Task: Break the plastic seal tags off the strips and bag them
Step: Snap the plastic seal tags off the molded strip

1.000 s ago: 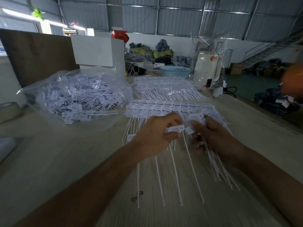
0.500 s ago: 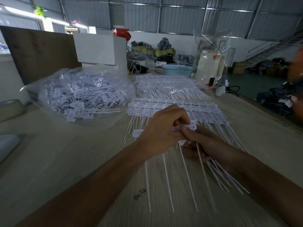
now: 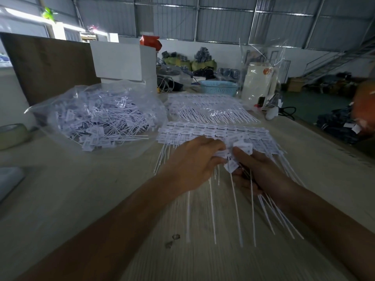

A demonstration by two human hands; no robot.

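Note:
White plastic seal tags with long thin tails lie joined in strips point(image 3: 215, 131) across the table's middle. My left hand point(image 3: 192, 159) pinches the head end of a strip of tags point(image 3: 222, 153). My right hand point(image 3: 257, 169) grips a bunch of loose tags point(image 3: 231, 166) right next to it, their tails hanging toward me. The two hands touch over the strip. A clear plastic bag point(image 3: 97, 116) full of separated tags sits to the left, its mouth facing right.
A second batch of strips point(image 3: 211, 110) lies farther back. Behind stand a white box point(image 3: 121, 59), a blue basket point(image 3: 218, 87) and a white container point(image 3: 257, 82). A tape roll point(image 3: 12, 134) rests at the far left. The table edge runs along the right.
My hands came together from slightly apart, then shifted a little farther up over the strip. The tag heads between my fingers have bunched and turned.

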